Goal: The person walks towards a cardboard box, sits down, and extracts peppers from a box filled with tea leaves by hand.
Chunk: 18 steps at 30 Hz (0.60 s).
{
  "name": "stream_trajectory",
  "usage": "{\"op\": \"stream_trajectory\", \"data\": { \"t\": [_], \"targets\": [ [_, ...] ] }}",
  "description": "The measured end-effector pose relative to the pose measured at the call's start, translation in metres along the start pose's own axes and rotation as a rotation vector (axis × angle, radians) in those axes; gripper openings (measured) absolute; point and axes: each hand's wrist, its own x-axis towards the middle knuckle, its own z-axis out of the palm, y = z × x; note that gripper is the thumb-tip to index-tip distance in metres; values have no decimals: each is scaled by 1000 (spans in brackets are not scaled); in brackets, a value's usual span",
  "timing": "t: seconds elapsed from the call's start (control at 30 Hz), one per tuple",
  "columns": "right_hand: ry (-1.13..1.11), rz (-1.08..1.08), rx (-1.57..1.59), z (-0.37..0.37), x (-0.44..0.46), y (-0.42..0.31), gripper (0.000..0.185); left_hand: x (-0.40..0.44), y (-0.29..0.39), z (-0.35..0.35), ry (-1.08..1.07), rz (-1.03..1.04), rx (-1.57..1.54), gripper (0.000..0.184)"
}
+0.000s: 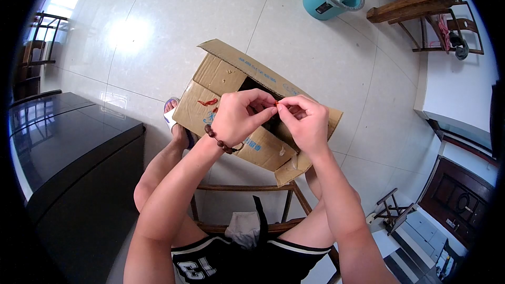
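Note:
My left hand [242, 113] and my right hand [304, 121] meet over the opening of a cardboard box. Both are closed, thumbs and fingertips pinching a small red piece [276, 103] that looks like dried chili; most of it is hidden by the fingers. The cardboard box [221, 76] sits tilted in front of my knees, its flaps folded outward and its dark inside partly showing between my hands. On its left flap, near my left wrist, lie several red dried chilies [208, 102]. Small pale scraps [282, 151] rest on the near flap.
A teal bin [322, 8] holding rubbish stands at the far right. Wooden furniture [410, 8] is beside it. A dark glossy cabinet [79, 142] stands close on my left. Below the box is a wooden stool frame [242, 188], and a slippered foot [172, 113] is at the box's left.

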Motion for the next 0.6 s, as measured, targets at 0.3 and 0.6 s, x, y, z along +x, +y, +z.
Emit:
{"op": "stream_trajectory", "data": {
  "t": [0.3, 0.6],
  "targets": [
    [-35, 58, 6, -1, 0, -2, 6, -1, -7, 3, 78, 192, 123, 17],
    [-63, -89, -158, 2, -2, -9, 6, -4, -12, 7, 139, 325, 283, 12]
  ]
}}
